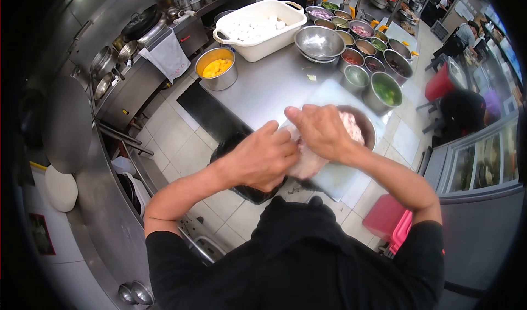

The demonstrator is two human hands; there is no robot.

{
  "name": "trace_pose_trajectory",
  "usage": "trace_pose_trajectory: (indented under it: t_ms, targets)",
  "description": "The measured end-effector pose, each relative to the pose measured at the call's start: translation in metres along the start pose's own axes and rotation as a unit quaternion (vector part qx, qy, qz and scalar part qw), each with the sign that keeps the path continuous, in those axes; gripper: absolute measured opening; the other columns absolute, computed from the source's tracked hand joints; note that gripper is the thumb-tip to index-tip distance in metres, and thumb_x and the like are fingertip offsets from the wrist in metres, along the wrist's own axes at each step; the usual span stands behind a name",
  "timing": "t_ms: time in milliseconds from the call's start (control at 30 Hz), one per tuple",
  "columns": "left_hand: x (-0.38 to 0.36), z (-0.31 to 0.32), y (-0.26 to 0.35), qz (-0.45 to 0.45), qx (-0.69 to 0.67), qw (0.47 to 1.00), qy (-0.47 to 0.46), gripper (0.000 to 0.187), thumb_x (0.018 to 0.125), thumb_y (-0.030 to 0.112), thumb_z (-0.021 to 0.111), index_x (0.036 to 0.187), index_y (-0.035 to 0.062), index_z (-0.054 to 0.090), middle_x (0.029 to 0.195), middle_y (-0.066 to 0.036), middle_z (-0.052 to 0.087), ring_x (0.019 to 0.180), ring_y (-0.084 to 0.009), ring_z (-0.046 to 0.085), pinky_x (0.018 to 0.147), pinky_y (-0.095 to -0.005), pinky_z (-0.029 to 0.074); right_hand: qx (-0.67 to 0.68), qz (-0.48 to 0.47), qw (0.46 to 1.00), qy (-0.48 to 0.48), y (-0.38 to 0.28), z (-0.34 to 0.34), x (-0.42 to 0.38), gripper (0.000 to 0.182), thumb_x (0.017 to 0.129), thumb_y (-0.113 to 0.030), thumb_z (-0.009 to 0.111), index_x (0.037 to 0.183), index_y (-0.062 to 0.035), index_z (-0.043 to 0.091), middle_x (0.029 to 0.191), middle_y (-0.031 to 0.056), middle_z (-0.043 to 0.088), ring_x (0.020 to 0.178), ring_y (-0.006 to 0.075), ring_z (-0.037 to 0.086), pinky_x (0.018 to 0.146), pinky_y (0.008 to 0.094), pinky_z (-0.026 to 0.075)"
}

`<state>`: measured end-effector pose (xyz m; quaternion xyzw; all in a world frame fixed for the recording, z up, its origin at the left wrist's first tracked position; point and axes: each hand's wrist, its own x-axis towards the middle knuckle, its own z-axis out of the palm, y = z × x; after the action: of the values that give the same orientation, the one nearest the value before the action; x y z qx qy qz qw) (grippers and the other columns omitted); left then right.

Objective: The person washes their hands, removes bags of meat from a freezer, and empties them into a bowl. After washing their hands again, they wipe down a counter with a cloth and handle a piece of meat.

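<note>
My left hand is closed, knuckles up, at the near edge of the steel table. Beside it my right hand is also closed, with the thumb pointing up and left. Both grip what looks like a clear plastic bag with pale pink stuff, perhaps raw meat, in it. My fingers hide its upper part. Just behind my right hand, a steel bowl of pale pink meat pieces rests on a white cutting board. Below my left hand hangs a black bin bag.
A white tub of white pieces, a pot of yellow contents and an empty steel bowl stand farther back. Several ingredient containers line the right. A red bin is on the floor. Another person works at far right.
</note>
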<state>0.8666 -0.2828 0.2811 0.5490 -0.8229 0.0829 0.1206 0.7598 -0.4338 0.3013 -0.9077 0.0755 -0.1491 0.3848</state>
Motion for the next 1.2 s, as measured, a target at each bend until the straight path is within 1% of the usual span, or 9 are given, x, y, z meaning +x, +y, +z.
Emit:
trace_pose_trajectory:
  t_ms: [167, 367, 500, 633, 800, 900, 1000, 1100, 1200]
  targets:
    - [-0.013, -0.007, -0.005, 0.035, 0.042, 0.998, -0.04, 0.022, 0.058, 0.02, 0.066, 0.075, 0.0077, 0.06, 0.084, -0.001, 0.051, 0.08, -0.0177, 0.048, 0.068, -0.0313, 0.037, -0.018, -0.102, 0.994, 0.028, 0.006, -0.004, -0.006, 0.061, 0.089, -0.041, 0.055, 0.046, 0.002, 0.05, 0.045, 0.0164, 0.047, 0.048, 0.0302, 0.049, 0.048, 0.0411, 0.039]
    - [-0.017, 0.001, -0.008, 0.056, 0.023, 0.996, -0.067, 0.014, 0.066, 0.016, 0.063, 0.076, 0.0079, 0.057, 0.082, -0.002, 0.048, 0.08, -0.0187, 0.048, 0.068, -0.0314, 0.037, -0.198, -0.333, 0.909, -0.157, 0.018, -0.039, -0.034, 0.049, 0.066, -0.049, 0.071, 0.056, -0.003, 0.057, 0.059, 0.0093, 0.052, 0.064, 0.0261, 0.055, 0.053, 0.0378, 0.043]
    - [-0.011, 0.009, 0.002, 0.076, -0.025, 0.991, -0.108, 0.014, 0.067, 0.016, 0.062, 0.077, 0.0067, 0.057, 0.082, -0.003, 0.049, 0.078, -0.0195, 0.047, 0.067, -0.0318, 0.038, -0.219, -0.314, 0.894, -0.233, 0.042, -0.061, -0.068, 0.044, 0.054, -0.044, 0.075, 0.062, -0.0048, 0.058, 0.071, 0.0063, 0.055, 0.07, 0.0256, 0.054, 0.061, 0.0373, 0.044]
    - [0.0, 0.029, 0.007, 0.074, -0.106, 0.988, -0.081, 0.03, 0.059, 0.019, 0.074, 0.076, 0.0107, 0.052, 0.079, -0.003, 0.044, 0.076, -0.0218, 0.045, 0.07, -0.0341, 0.037, -0.122, -0.27, 0.94, -0.168, 0.079, -0.064, -0.109, 0.035, 0.056, -0.032, 0.077, 0.063, -0.0061, 0.054, 0.072, 0.0064, 0.053, 0.071, 0.0268, 0.053, 0.062, 0.0379, 0.043]
    - [0.034, 0.038, -0.003, -0.027, -0.371, 0.926, -0.065, 0.034, 0.055, 0.017, 0.08, 0.08, 0.0049, 0.061, 0.077, -0.005, 0.058, 0.071, -0.0241, 0.054, 0.063, -0.0327, 0.043, 0.044, -0.175, 0.983, -0.03, 0.117, -0.077, -0.133, 0.035, 0.059, -0.013, 0.074, 0.051, -0.0047, 0.041, 0.054, 0.0088, 0.039, 0.049, 0.0246, 0.045, 0.046, 0.034, 0.035]
    - [0.05, 0.066, -0.009, -0.169, -0.532, 0.828, -0.06, 0.033, 0.061, 0.022, 0.082, 0.082, 0.0044, 0.064, 0.078, -0.004, 0.063, 0.067, -0.0183, 0.058, 0.058, -0.0276, 0.044, 0.075, -0.019, 0.997, 0.026, 0.148, -0.088, -0.139, 0.03, 0.063, -0.012, 0.071, 0.052, -0.0019, 0.045, 0.05, 0.0063, 0.042, 0.045, 0.0165, 0.044, 0.044, 0.0305, 0.035]
    - [0.065, 0.113, -0.012, -0.33, -0.689, 0.642, -0.062, 0.036, 0.072, 0.026, 0.078, 0.095, 0.0007, 0.065, 0.093, -0.008, 0.066, 0.076, -0.0121, 0.061, 0.067, -0.0267, 0.05, 0.176, 0.199, 0.947, 0.179, 0.188, -0.077, -0.131, 0.023, 0.069, -0.011, 0.067, 0.056, 0.001, 0.052, 0.048, 0.005, 0.048, 0.045, 0.0095, 0.044, 0.044, 0.0288, 0.036]
    - [0.1, 0.152, -0.007, -0.392, -0.82, 0.41, 0.079, 0.041, 0.082, 0.023, 0.066, 0.113, -0.0034, 0.057, 0.103, -0.01, 0.063, 0.091, -0.0174, 0.064, 0.081, -0.0309, 0.052, 0.157, 0.302, 0.904, 0.26, 0.229, -0.057, -0.118, 0.019, 0.072, -0.014, 0.065, 0.062, 0.0021, 0.06, 0.049, 0.0057, 0.053, 0.048, 0.0071, 0.046, 0.044, 0.0292, 0.038]
    - [0.131, 0.165, -0.004, -0.423, -0.849, 0.299, 0.103, 0.048, 0.088, 0.025, 0.058, 0.124, -0.0054, 0.045, 0.115, -0.015, 0.058, 0.097, -0.023, 0.063, 0.087, -0.0367, 0.052, 0.028, 0.311, 0.909, 0.277, 0.244, -0.055, -0.112, 0.025, 0.075, -0.02, 0.063, 0.065, 0.0029, 0.06, 0.054, 0.015, 0.057, 0.05, 0.0222, 0.054, 0.051, 0.0364, 0.043]
